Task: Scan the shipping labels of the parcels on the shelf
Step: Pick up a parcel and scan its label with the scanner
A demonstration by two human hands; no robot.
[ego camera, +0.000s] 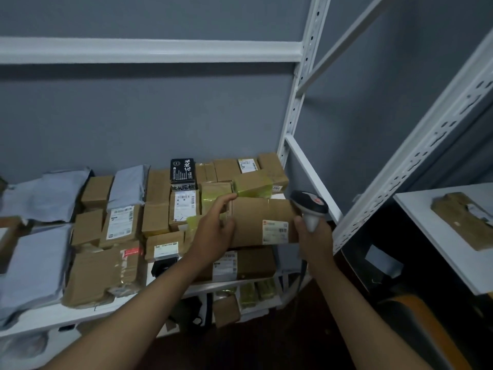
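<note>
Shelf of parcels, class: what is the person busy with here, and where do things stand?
A person is working along a white shelf packed with cardboard boxes and grey mailer bags. The left hand grips the end of a brown parcel, its shipping label facing up. The right hand holds a handheld scanner at the parcel's other end, close to that label. Whether it has been scanned cannot be told.

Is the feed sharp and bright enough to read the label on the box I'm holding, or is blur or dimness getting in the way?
Head view: dim, flat light with no glare; the shipping label on the cardboard box shows barcode blocks, but the text is too soft to read. Wide-angle distortion bows the shelf upright. The left hand and the barcode scanner in the right hand look slightly motion-soft.
</note>
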